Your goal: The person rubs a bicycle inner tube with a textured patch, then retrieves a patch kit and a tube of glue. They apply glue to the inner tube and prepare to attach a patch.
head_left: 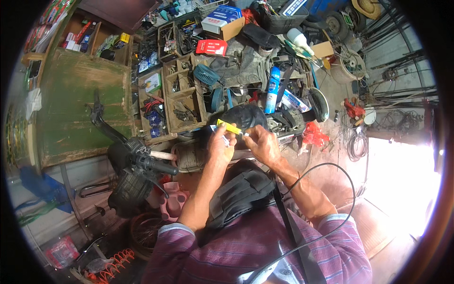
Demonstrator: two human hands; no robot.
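Observation:
In the middle of the head view my left hand (pixel 220 146) is closed on a small yellow tube (pixel 228 127) and a white item with blue markings (pixel 215 129). To its right, my right hand (pixel 260 144) has its fingers bent at the tube's narrow end, closed round a small white piece (pixel 246 135) that looks like a cap. Just beyond both hands lies a dark seat-like object (pixel 243 113), partly hidden by them. A black padded bag (pixel 236 194) is at my body, with a strap and a looping black cable.
A handlebar (pixel 161 167) is at the left beside a green wooden cabinet (pixel 85 109). Ahead are wooden compartment trays (pixel 182 94), a blue spray can (pixel 272 90), a red box (pixel 212 46) and piled tools. Cables hang on the right wall above a bright doorway (pixel 402 180).

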